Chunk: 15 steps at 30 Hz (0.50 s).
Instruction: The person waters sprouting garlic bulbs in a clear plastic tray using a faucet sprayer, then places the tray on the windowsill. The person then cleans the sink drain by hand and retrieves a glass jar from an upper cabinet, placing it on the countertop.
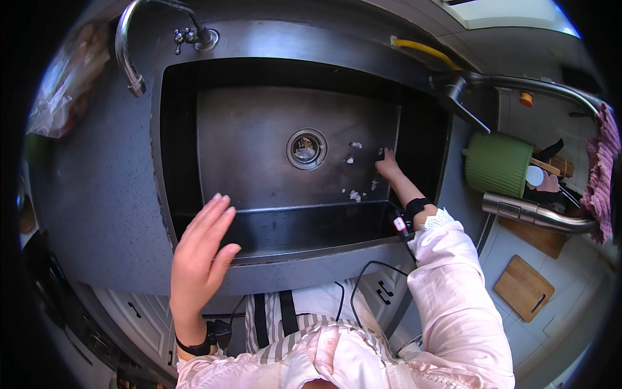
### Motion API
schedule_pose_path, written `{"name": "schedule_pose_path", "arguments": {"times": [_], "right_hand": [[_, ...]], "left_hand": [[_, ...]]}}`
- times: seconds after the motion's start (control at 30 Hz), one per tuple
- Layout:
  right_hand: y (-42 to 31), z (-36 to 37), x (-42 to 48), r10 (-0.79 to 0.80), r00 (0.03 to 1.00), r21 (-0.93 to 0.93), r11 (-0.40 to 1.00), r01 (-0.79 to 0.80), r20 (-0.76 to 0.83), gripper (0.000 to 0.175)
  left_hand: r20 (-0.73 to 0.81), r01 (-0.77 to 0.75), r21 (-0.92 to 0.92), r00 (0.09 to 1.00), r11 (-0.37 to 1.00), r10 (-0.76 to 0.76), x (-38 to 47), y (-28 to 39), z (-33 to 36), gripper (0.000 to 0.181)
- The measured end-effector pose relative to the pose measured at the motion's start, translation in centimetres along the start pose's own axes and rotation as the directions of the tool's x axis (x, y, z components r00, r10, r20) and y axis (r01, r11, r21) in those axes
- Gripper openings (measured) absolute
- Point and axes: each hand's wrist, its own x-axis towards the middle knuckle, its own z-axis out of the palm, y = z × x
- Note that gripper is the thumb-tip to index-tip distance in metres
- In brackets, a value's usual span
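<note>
A stainless steel sink basin [243, 126] lies before me, its round drain strainer [307, 149] holding pale scraps. Wet white scraps [355, 196] are scattered on the basin floor, right of the drain. Down in the basin near its right wall is my right hand [388, 165], fingertips at a small scrap [381, 151]; whether they have closed on it cannot be told. My left hand [201, 253] is raised over the sink's front left edge, palm partly turned inward, holding nothing, thumb apart from the fingers. Both wrists wear black bands with cables.
A curved metal faucet [127, 53] rises at the back left. On the right, a second faucet [515, 206] arches over the counter, a pink cloth [601, 180] hanging on it. Nearby are a green ribbed utensil holder [499, 165] and a wooden cutting board [524, 288]. Plastic bags [68, 87] lie at the left.
</note>
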Motion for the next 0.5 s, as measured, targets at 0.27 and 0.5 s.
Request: {"name": "schedule_pose_path", "arguments": {"times": [0.27,0.5], "right_hand": [[-13.6,4.9,-11.0,-0.430,0.801,0.206,0.903,0.377,0.417,0.079],[-2.5,-1.6,-5.3,0.224,0.837,0.529,0.686,-0.499,0.499,0.055]], "left_hand": [[0.155,-0.034,0.126,0.988,0.991,0.014,1.6,-0.7,0.9,0.040],[0.155,-0.061,0.131,0.987,0.990,0.040,3.0,-1.0,0.8,0.040]]}}
